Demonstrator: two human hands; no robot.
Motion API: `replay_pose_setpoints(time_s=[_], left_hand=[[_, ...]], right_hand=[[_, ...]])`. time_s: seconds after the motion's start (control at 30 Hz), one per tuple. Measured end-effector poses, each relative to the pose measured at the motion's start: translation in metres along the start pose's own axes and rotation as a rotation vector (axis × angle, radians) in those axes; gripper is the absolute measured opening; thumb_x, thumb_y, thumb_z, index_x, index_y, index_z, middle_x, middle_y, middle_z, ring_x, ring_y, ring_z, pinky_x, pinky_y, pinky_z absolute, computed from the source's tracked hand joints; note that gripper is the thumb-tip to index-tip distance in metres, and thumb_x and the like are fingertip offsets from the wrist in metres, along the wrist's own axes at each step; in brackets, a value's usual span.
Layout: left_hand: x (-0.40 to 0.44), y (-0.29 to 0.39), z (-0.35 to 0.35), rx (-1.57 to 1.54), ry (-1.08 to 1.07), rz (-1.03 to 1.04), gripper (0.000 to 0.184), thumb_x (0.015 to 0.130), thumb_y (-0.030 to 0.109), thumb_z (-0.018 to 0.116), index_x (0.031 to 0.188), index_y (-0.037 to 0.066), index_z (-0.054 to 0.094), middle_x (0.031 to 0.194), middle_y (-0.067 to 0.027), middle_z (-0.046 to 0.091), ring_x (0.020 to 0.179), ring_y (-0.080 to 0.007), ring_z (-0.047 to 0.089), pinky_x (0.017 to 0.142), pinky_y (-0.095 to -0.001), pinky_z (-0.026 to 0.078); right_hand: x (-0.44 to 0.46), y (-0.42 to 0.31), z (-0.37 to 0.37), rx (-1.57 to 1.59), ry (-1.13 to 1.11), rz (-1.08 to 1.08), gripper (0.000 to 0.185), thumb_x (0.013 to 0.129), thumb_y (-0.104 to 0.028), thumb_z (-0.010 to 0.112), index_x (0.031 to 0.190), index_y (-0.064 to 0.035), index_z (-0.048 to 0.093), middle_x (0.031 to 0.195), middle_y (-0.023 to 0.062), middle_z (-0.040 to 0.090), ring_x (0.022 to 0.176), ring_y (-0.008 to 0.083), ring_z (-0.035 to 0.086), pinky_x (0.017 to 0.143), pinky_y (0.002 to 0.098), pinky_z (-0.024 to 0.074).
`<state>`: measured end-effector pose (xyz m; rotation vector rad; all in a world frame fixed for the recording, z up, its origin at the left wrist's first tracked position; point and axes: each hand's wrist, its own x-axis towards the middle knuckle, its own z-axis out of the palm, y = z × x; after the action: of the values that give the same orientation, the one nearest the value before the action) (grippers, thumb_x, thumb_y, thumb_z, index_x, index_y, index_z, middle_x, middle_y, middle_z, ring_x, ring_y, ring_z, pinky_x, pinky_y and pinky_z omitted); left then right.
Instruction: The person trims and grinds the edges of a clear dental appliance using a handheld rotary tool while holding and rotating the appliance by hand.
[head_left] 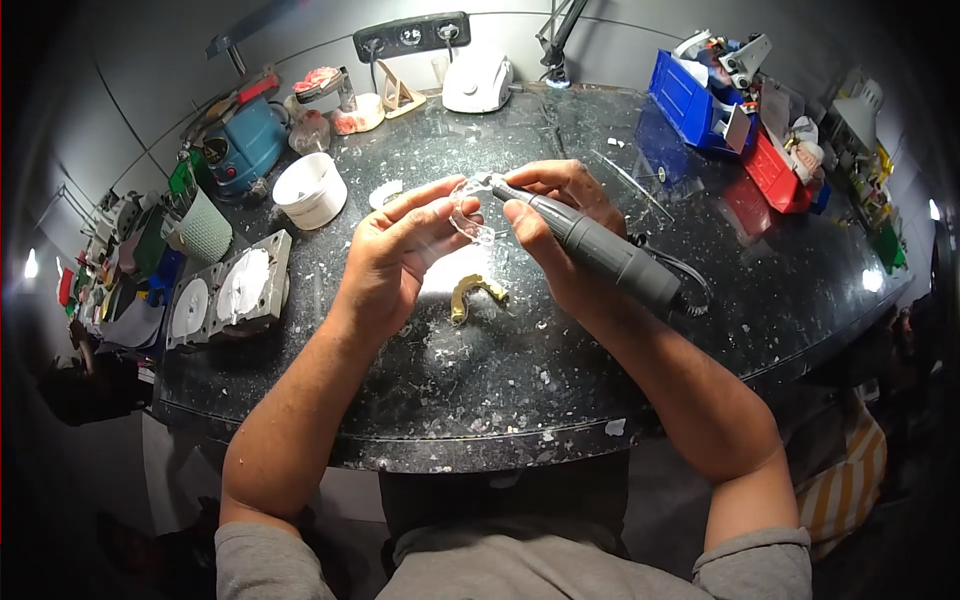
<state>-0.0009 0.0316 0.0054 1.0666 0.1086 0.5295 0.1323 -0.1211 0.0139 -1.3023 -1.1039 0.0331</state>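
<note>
My left hand (pixel 385 255) pinches a clear, horseshoe-shaped dental splint (pixel 468 224) between thumb and fingers above the middle of the bench. Wrapped around a grey rotary handpiece (pixel 610 255), my right hand (pixel 572 185) points its tip at the splint's upper edge. Whether the tip touches the plastic I cannot tell. From the handpiece's rear end a dark coiled cable (pixel 690 270) loops away. Below both hands, a yellowish dental arch piece (pixel 460 298) lies on the black, debris-speckled bench (pixel 420 400).
At the left stand a white tub (pixel 310 200), an opened metal flask (pixel 243 287) with white plaster and a perforated tool cup (pixel 206 228). A white control box (pixel 477 82) sits at the back. Blue (pixel 690 105) and red (pixel 775 178) bins hold parts at the right, near a thin metal tool (pixel 635 185).
</note>
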Motion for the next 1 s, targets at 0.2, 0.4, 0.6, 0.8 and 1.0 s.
replay_pose_setpoints(time_s=[0.2, 0.4, 0.6, 0.8, 1.0], left_hand=[[0.0, 0.001, 0.002, 0.011, -0.003, -0.009, 0.046, 0.092, 0.014, 0.07, 0.131, -0.007, 0.057, 0.117, -0.0218, 0.068, 0.109, -0.0258, 0.068, 0.1, -0.0386, 0.053], [-0.001, 0.001, 0.004, 0.011, -0.01, -0.007, 0.045, 0.092, 0.012, 0.07, 0.13, -0.007, 0.058, 0.117, -0.0211, 0.069, 0.107, -0.0253, 0.069, 0.098, -0.0382, 0.054], [0.0, 0.001, 0.004, -0.002, -0.02, -0.004, 0.043, 0.092, 0.011, 0.07, 0.129, -0.007, 0.058, 0.115, -0.0204, 0.07, 0.105, -0.0251, 0.069, 0.097, -0.0382, 0.055], [-0.001, 0.0, 0.005, -0.014, -0.018, -0.007, 0.043, 0.092, 0.011, 0.07, 0.129, -0.008, 0.058, 0.116, -0.0205, 0.069, 0.106, -0.0253, 0.069, 0.098, -0.0387, 0.055], [0.0, -0.002, 0.001, -0.011, -0.009, -0.01, 0.043, 0.093, 0.011, 0.069, 0.129, -0.008, 0.057, 0.117, -0.02, 0.069, 0.107, -0.0252, 0.069, 0.099, -0.0388, 0.054]], right_hand=[[0.002, 0.001, 0.002, 0.018, 0.011, -0.01, 0.023, 0.089, -0.016, 0.07, 0.107, -0.0034, 0.063, 0.097, 0.012, 0.071, 0.09, 0.0155, 0.071, 0.078, 0.0288, 0.0575], [0.0, -0.003, 0.002, -0.009, -0.002, -0.02, 0.02, 0.09, -0.012, 0.069, 0.106, -0.0025, 0.063, 0.098, 0.0123, 0.071, 0.093, 0.016, 0.071, 0.08, 0.0293, 0.0579], [0.001, -0.007, 0.003, 0.048, -0.031, -0.037, 0.017, 0.09, -0.008, 0.069, 0.105, -0.0025, 0.063, 0.097, 0.0115, 0.071, 0.094, 0.016, 0.071, 0.081, 0.0293, 0.0582], [0.001, -0.002, 0.004, 0.075, -0.042, -0.068, 0.018, 0.089, -0.007, 0.07, 0.105, -0.0027, 0.064, 0.097, 0.0104, 0.07, 0.094, 0.0153, 0.071, 0.081, 0.0285, 0.0578], [0.0, 0.006, 0.007, 0.111, -0.04, -0.092, 0.018, 0.089, -0.008, 0.071, 0.105, -0.0031, 0.065, 0.097, 0.0095, 0.071, 0.094, 0.0152, 0.071, 0.081, 0.0287, 0.0573]])
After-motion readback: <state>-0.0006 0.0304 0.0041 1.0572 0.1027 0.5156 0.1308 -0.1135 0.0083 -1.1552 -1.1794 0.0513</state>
